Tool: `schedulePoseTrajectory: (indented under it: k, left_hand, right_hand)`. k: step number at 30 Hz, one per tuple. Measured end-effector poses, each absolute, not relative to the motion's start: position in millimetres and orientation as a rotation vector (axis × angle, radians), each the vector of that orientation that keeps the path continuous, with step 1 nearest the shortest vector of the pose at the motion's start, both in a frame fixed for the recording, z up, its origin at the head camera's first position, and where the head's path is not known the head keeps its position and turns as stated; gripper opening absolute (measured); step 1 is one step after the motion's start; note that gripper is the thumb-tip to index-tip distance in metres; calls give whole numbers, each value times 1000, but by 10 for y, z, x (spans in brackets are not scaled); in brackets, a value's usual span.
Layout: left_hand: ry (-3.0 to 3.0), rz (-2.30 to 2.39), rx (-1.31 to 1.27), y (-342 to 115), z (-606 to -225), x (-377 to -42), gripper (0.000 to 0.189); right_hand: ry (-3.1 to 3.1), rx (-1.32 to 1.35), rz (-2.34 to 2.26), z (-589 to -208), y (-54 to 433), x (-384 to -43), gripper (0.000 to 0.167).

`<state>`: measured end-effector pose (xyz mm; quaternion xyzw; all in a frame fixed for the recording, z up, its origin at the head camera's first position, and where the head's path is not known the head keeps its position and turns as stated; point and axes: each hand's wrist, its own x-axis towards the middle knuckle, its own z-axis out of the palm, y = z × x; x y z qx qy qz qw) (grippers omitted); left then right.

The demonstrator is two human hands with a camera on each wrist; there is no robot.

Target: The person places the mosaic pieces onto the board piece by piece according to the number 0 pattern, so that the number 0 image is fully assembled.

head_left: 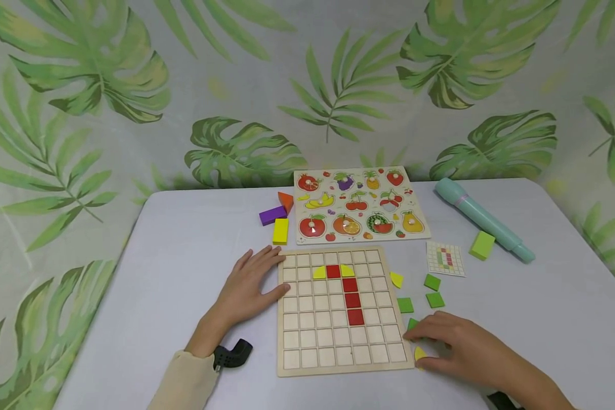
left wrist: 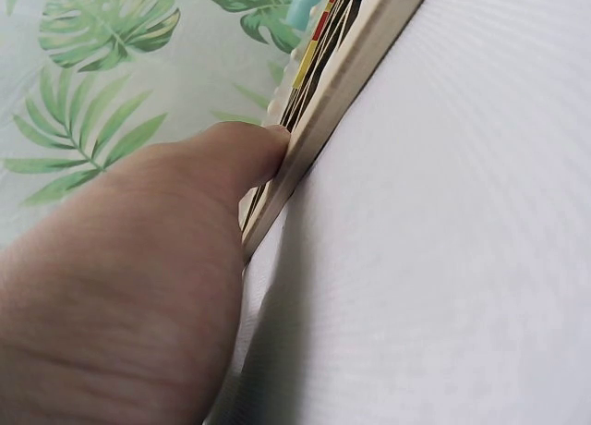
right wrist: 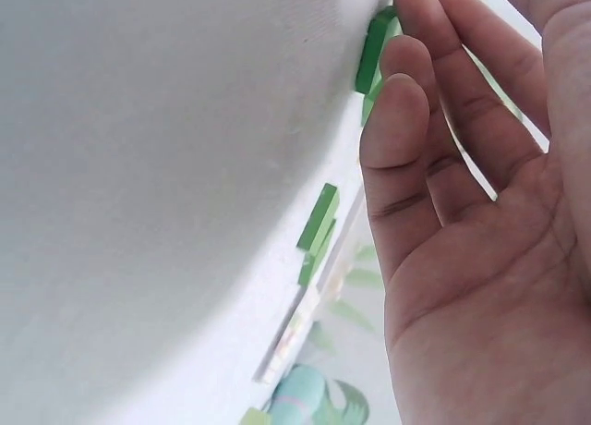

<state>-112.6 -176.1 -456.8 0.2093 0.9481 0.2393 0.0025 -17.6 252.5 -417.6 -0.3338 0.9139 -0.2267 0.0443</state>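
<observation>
My left hand (head_left: 248,287) rests at the left edge of a wooden grid board (head_left: 318,359), fingers extended; the left wrist view shows its thumb against the board's rim (left wrist: 319,120). Red squares (head_left: 352,300) and two yellow quarter-round tiles (head_left: 320,273) lie in the grid's cells. By the board's lower right edge is my right hand (head_left: 461,347), its fingers loosely bent over a yellow tile (head_left: 418,354) and a partly hidden green tile (head_left: 413,323). In the right wrist view nothing shows gripped between the fingers; the thumb tip is out of sight there.
Right of the board lie green square tiles (head_left: 435,299), another yellow tile (head_left: 397,279), and a small pattern card (head_left: 458,267). Behind are a fruit puzzle board (head_left: 338,188), a teal tube (head_left: 487,219), a light green block (head_left: 482,246), and yellow (head_left: 281,232), purple (head_left: 273,216) and orange (head_left: 286,201) blocks.
</observation>
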Motion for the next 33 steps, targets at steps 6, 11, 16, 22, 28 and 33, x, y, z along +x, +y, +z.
schedulePoseTrajectory:
  k: [6,11,16,22,28,33]
  left_hand:
    - [2980,753,660,-1759,-4537,-1109,66]
    - [2991,760,668,-1766,-4543,-1104,67]
    - [2997,765,674,-1772,-4565,-1108,66]
    - [2989,766,670,-1774,-4562,-1109,67]
    - [2989,766,673,-1783,-4554,-1103,67]
    - [2990,771,669,-1784,-4545,-1102,66]
  right_hand:
    - [2801,-996,-699,-4187,2561,-144,33]
    - [2843,-949,-611,-4174,2519,-99,34]
    - [2805,-838,-516,-4115,2510,-108,30]
    - [2815,-881,-516,-4114,2612,-116,37]
    - [2850,-1169,-639,-4200,2743,-154,49]
    - [2886,-1065,-605,-4187,2774,-138,44]
